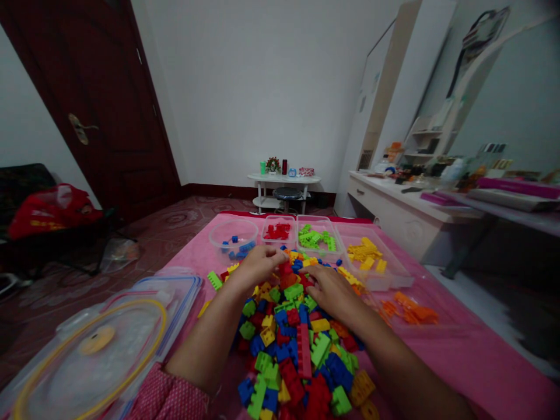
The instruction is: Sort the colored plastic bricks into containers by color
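Note:
A heap of mixed red, blue, green and yellow toy bricks (293, 344) lies on a pink cloth (459, 350). My left hand (258, 263) rests on the far end of the heap, fingers curled down among the bricks. My right hand (330, 287) lies beside it on the heap, fingers bent onto the bricks. What either hand grips is hidden. Behind the heap stand clear containers: a round bowl (221, 232) with blue bricks, a box (279, 231) with red ones, a box (315, 238) with green ones, and a box (371, 256) with yellow ones.
Orange bricks (411, 310) lie in a clear tray at right. Stacked clear lids (105, 344) sit at the near left. A dark door (100, 105), a white side table (283, 185) and a cluttered desk (420, 204) surround the area.

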`<state>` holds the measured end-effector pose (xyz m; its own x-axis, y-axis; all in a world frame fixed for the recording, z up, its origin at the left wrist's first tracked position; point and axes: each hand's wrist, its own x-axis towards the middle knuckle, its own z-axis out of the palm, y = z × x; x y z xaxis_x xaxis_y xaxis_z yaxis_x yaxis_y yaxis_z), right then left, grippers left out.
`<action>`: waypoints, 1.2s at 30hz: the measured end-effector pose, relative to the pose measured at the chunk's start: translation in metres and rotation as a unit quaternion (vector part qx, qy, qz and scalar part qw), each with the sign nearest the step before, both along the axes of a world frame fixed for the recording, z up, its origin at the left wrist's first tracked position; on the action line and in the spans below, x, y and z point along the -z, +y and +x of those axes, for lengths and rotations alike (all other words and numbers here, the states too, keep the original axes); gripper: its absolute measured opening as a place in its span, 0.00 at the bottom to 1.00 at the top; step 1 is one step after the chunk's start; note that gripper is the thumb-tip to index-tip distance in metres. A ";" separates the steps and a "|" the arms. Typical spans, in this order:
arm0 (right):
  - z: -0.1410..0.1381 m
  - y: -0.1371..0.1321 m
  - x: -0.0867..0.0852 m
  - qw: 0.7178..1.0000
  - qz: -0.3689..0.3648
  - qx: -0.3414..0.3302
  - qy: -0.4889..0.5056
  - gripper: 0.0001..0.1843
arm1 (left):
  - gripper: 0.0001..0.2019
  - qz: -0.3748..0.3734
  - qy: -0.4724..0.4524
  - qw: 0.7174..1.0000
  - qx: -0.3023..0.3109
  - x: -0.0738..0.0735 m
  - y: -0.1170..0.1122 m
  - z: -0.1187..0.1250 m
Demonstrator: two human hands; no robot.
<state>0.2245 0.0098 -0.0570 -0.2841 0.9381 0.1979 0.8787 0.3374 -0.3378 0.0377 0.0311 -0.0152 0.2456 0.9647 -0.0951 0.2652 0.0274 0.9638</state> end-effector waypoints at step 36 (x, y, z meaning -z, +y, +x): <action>-0.001 -0.005 -0.001 0.999 0.005 -0.027 -0.042 0.19 | 0.17 0.146 0.220 0.963 0.058 0.008 0.009 -0.017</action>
